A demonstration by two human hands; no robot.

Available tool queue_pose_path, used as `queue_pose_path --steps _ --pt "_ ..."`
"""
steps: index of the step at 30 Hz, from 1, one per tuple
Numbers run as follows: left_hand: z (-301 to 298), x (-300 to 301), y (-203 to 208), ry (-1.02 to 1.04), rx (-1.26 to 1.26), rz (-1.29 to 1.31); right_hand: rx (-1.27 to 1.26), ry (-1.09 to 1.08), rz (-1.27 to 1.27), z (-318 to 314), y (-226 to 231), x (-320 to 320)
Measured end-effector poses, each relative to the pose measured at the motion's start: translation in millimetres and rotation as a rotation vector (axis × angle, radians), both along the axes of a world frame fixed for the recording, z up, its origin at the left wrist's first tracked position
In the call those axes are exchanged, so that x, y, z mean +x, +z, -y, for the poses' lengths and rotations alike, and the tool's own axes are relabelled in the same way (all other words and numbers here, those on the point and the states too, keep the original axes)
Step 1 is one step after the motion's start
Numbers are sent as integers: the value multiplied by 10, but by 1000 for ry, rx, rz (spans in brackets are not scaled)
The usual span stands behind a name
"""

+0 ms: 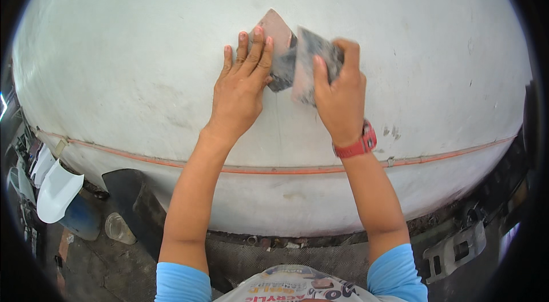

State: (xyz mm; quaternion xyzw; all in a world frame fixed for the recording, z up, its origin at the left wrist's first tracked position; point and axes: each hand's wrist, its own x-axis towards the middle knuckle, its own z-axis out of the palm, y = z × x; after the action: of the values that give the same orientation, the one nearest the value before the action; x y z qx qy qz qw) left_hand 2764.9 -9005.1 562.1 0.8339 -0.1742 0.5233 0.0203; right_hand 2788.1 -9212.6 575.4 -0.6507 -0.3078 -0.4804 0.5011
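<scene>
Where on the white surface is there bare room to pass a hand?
Apart from smudges, the white surface is bare right of the right hand and left of the left hand, above the orange strip. A smaller patch lies between the forearms, above that strip. It's crowded between the hands: a pinkish sheet and grey pad sit there.

Soft light, dark fisheye edges

Pink-and-grey sheet (281,50) against pale panel (423,79).
</scene>
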Motion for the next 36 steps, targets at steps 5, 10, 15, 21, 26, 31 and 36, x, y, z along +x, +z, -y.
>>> queue_pose_path --steps 5,10,15,21,26,31,36 --pt "-40 0 5 14 21 2 -31 15 35 -176 230 -58" --pt "-32 15 -19 6 32 -3 -22 33 52 12 128 -6" --pt "-36 13 -18 3 22 3 -106 27 111 -179 435 45" --pt "-58 1 12 6 34 14 -114 63 90 -88 414 62" --pt "-73 34 48 3 31 29 -190 77 97 -124 676 97" --pt "-76 13 25 2 26 -4 -209 81 111 -95 640 110" --pt "-63 -25 59 32 52 -11 -279 132 159 14 793 225"
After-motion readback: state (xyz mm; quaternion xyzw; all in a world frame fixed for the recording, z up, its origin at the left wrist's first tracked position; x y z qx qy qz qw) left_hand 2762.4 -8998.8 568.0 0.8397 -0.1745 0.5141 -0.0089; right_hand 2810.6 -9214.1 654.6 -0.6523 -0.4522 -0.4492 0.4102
